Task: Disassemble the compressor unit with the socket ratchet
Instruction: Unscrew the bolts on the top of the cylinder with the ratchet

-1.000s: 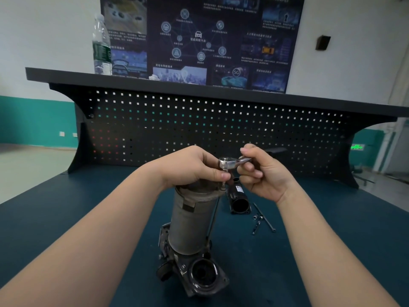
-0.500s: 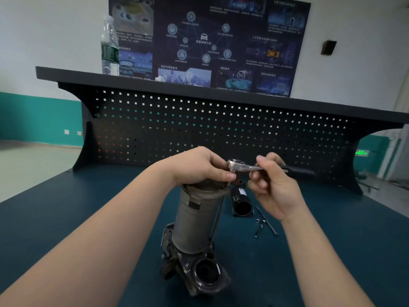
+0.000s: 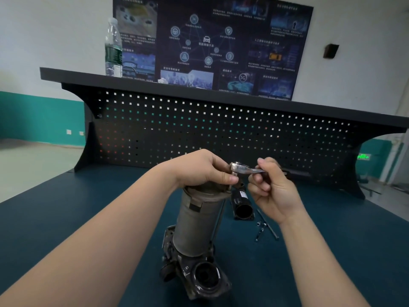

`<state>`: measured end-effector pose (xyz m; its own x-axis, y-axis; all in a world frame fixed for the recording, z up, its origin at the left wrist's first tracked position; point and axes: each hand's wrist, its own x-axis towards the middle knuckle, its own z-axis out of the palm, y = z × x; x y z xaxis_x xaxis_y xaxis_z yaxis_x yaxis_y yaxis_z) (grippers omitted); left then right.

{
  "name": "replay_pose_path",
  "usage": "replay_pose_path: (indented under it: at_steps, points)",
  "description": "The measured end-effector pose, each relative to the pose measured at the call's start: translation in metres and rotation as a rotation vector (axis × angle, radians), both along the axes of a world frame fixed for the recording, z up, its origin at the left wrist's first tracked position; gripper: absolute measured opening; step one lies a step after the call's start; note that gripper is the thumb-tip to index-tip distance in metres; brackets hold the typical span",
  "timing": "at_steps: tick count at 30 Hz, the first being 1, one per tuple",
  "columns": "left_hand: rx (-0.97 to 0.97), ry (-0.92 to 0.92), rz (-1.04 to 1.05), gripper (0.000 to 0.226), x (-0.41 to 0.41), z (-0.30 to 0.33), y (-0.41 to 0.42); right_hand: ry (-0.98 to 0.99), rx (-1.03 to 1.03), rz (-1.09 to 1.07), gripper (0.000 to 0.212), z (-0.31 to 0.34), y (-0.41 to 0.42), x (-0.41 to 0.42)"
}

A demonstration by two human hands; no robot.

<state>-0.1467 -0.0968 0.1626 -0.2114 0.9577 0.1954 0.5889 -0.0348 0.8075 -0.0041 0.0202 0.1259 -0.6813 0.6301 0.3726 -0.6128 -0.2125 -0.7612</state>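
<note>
A: On teal bench (image 3: 66, 218), compressor unit (image 3: 197, 220) stands upright, left hand (image 3: 199, 169) clamped round its top rim.
B: Ratchet?
A: Socket ratchet (image 3: 242, 169) sits on the rim bolt, right hand (image 3: 269, 187) pinching the handle, which has swung rightward since a second ago. Probably loosening; bolt is hidden.
B: Extras?
A: Black tube (image 3: 242, 207), loose bolts (image 3: 265, 227) beside.

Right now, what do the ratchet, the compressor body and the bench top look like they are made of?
Socket ratchet: polished steel, by its bright chrome glare. Compressor unit: bare cast or drawn metal, dull grey-brown and grimy, possibly aluminium. Bench top: matte dark teal surface, likely a rubber or vinyl mat; the view does not settle which.
</note>
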Motion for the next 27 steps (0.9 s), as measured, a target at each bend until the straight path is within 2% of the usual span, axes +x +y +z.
replay_pose_path:
  at_steps: [2,3,5,7,8,9,10,11,14,16,18,19,21,22,23,24,25,27]
  points:
    - [0.011,0.011,0.028,0.004,0.001,-0.002,0.002,0.006,-0.100,0.060,0.031,-0.002,0.004,-0.007]
    - [0.024,0.011,0.038,0.005,0.000,-0.003,0.004,0.034,-0.081,0.001,0.036,-0.004,0.002,-0.009]
    - [0.051,0.008,0.060,0.006,-0.002,-0.005,0.007,0.091,0.175,-0.299,0.043,-0.012,-0.012,-0.009]
    - [0.062,0.009,0.063,0.004,-0.004,-0.006,0.009,0.063,0.595,-0.722,0.038,-0.022,-0.023,-0.008]
    - [0.064,0.006,0.046,0.005,-0.005,-0.006,0.009,0.050,0.744,-0.808,0.035,-0.026,-0.027,-0.007]
    - [0.060,-0.003,0.021,0.008,-0.006,-0.005,0.008,0.031,0.796,-0.804,0.035,-0.025,-0.027,-0.007]
    - [0.049,-0.012,-0.002,0.010,-0.006,-0.005,0.006,0.006,0.749,-0.725,0.036,-0.020,-0.024,-0.005]
    - [0.032,-0.014,-0.012,0.012,-0.006,-0.004,0.005,0.007,0.615,-0.575,0.038,-0.012,-0.018,-0.003]
    - [0.017,-0.004,0.034,0.009,-0.005,-0.002,0.004,-0.014,0.104,-0.084,0.044,0.004,0.003,-0.004]
    - [0.036,0.014,0.062,0.010,-0.003,-0.003,0.007,-0.015,-0.063,-0.014,0.041,0.001,0.008,-0.009]
    - [0.056,0.021,0.068,0.014,-0.003,-0.005,0.008,0.042,0.023,-0.161,0.044,-0.006,-0.002,-0.013]
    - [0.066,0.017,0.065,0.014,-0.003,-0.006,0.009,0.071,0.181,-0.342,0.044,-0.013,-0.010,-0.013]
    - [0.078,0.001,0.039,0.014,-0.004,-0.006,0.008,0.105,0.634,-0.783,0.037,-0.024,-0.026,-0.011]
    - [0.083,-0.006,0.022,0.015,-0.005,-0.007,0.007,0.136,0.842,-0.881,0.034,-0.028,-0.032,-0.011]
    - [0.085,-0.015,0.008,0.014,-0.005,-0.007,0.006,0.139,0.947,-0.902,0.034,-0.029,-0.033,-0.011]
    - [0.082,-0.027,0.000,0.012,-0.005,-0.007,0.005,0.106,0.941,-0.885,0.035,-0.025,-0.029,-0.009]
    - [0.069,-0.030,0.000,0.011,-0.004,-0.006,0.004,0.058,0.821,-0.800,0.036,-0.018,-0.024,-0.007]
    - [0.038,-0.004,0.021,0.010,-0.004,-0.005,0.002,0.025,0.442,-0.432,0.043,-0.004,-0.010,-0.002]
